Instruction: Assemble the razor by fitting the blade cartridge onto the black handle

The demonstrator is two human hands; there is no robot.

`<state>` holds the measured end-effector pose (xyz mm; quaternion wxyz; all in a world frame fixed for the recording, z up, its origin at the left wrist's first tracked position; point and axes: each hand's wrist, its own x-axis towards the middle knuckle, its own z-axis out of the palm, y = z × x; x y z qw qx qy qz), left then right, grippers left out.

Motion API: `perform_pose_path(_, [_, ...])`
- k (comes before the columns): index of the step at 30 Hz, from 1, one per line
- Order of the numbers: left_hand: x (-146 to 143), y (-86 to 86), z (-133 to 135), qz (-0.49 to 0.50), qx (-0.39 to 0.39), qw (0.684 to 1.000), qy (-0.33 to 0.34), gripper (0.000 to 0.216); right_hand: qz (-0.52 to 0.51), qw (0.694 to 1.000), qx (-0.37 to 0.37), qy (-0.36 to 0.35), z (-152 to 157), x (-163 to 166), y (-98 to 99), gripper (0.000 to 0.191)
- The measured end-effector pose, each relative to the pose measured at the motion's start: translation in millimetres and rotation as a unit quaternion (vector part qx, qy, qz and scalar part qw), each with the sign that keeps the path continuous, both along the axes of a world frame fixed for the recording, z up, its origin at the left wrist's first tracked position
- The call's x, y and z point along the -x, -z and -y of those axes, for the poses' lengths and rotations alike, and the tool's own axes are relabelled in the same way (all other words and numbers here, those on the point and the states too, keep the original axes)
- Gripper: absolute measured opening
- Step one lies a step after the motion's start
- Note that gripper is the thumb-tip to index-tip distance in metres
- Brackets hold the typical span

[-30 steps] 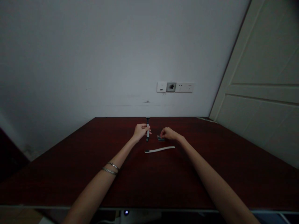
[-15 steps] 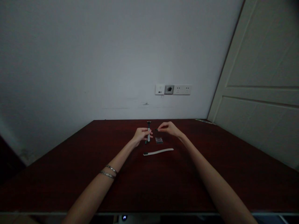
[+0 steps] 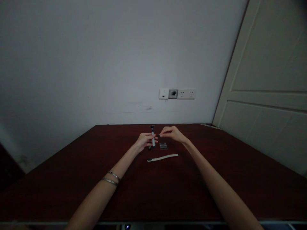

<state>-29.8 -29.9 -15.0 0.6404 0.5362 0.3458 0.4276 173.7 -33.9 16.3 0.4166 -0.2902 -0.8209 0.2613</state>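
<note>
My left hand (image 3: 144,140) is closed around the pale handle of a razor (image 3: 153,139), held upright with its dark head at the top. My right hand (image 3: 173,133) pinches a small dark piece (image 3: 158,136) between thumb and fingertips, close to the razor's handle. What the piece is, I cannot make out. Just below my right hand a small clear case (image 3: 163,146) lies on the table. Nearer to me lies a long, slightly curved white strip (image 3: 163,157) with a dark left end. A small dark item (image 3: 150,148) shows beneath my left fingers.
The dark red table (image 3: 120,198) reaches back to a grey wall. Low on that wall sits a row of sockets (image 3: 177,94). A pale panelled door (image 3: 266,105) stands at the right. A thin flat strip (image 3: 210,126) lies at the table's far right edge.
My right hand has moved slightly left, bringing the small dark piece closer to the razor. The left hand keeps its grip. The whole view has shifted a little.
</note>
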Motion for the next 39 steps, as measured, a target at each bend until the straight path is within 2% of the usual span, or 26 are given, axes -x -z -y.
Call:
perform_pose_path(7, [-4, 2.1, 2, 0.034, 0.036, 0.997, 0.068, 0.021, -0.053, 0.998, 0.02, -0.027, -4, 1, 6.0, 0.02])
perform_pose_path(17, [-6, -2.8, 5, 0.07, 0.113, 0.99, 0.056, 0.01, -0.067, 0.996, 0.054, -0.03, -1, 8, 8.1, 0.021])
perform_pose_path(28, [-11, -3.2, 6, 0.114, 0.182, 0.975, 0.058, 0.01, -0.087, 0.993, 0.065, -0.036, 2, 12, 9.5, 0.019])
perform_pose_path(33, [-12, -1.9, 5, 0.124, 0.192, 0.973, 0.037, 0.009, -0.083, 0.994, 0.062, -0.047, 3, 14, 9.6, 0.018])
perform_pose_path(39, [-11, -0.2, 4, 0.115, 0.187, 0.974, 0.051, 0.004, -0.082, 0.993, 0.064, -0.046, 3, 16, 8.2, 0.019])
